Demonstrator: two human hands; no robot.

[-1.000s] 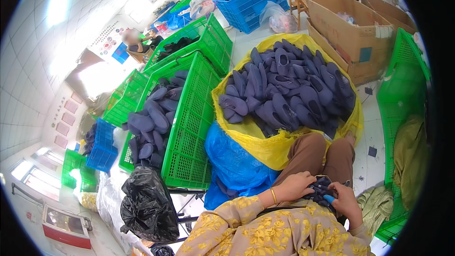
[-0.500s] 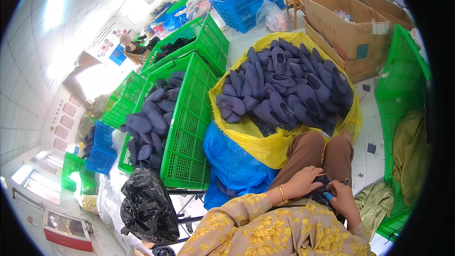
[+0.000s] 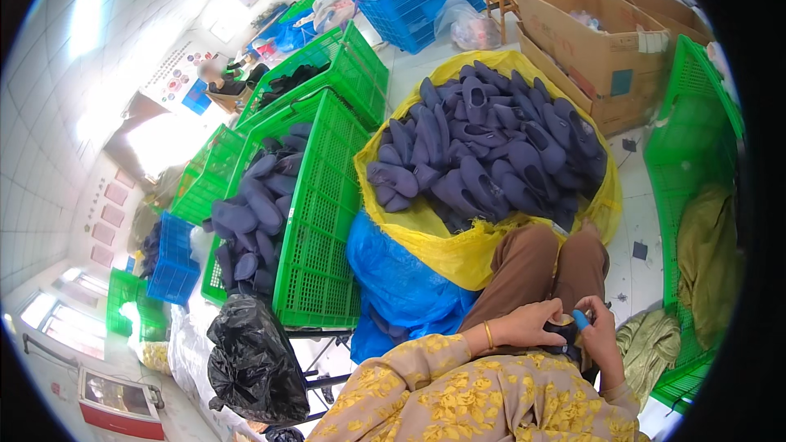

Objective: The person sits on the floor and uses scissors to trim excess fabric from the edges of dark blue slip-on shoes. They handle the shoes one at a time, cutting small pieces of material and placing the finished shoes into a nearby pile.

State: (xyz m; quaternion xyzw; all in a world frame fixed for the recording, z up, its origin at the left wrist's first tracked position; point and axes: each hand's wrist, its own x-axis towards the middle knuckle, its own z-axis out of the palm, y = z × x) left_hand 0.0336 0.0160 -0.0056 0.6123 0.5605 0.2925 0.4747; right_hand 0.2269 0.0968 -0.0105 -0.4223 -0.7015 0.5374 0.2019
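In my lap, a small dark shoe (image 3: 565,344) is held between both hands; a pale patch shows near its top, and much of it is hidden by fingers. My left hand (image 3: 526,324), with a gold bangle at the wrist, pinches its left side. Closed on its right side is my right hand (image 3: 601,334), one finger wearing a blue cover (image 3: 580,319). Just beyond my knees, a big yellow sack (image 3: 434,252) stands wide, heaped with dark purple-grey shoes (image 3: 491,143).
To the left, a green crate (image 3: 315,221) holds more such shoes, with a black plastic bag (image 3: 254,352) at its near end. A blue bag (image 3: 401,270) lies against the yellow sack. Cardboard boxes (image 3: 589,41) and another green crate (image 3: 667,196) flank the right. People sit farther back.
My right hand has lifted slightly and its blue-covered finger now points up. The shoe has turned between my hands, showing a pale patch. The view has shifted slightly.
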